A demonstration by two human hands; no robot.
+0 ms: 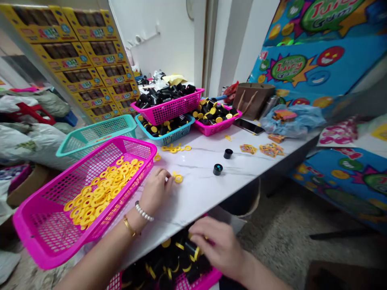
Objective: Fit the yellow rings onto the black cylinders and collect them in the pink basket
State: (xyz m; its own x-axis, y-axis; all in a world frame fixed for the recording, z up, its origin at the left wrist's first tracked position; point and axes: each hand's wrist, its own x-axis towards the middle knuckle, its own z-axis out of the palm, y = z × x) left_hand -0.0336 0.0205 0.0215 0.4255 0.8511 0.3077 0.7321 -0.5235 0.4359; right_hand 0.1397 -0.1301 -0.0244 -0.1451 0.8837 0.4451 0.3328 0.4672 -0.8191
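My left hand (156,189) rests on the white table (208,177), fingers curled, beside a few yellow rings (177,177) at its fingertips. A pink basket (39,229) of several yellow rings (99,193) sits just left of it. My right hand (219,245) is lower, under the table edge, reaching into a pink basket (199,280) of black-and-yellow capped pieces (172,262); its fingers are bent over them and what they hold is hidden.
Two black caps (218,169) stand mid-table. At the back are a teal basket (93,135), a blue basket (169,133) and two pink baskets (169,105) of black pieces. A phone (248,126), stickers (270,149), a brown bag (252,98) and yellow cartons (87,60) surround them.
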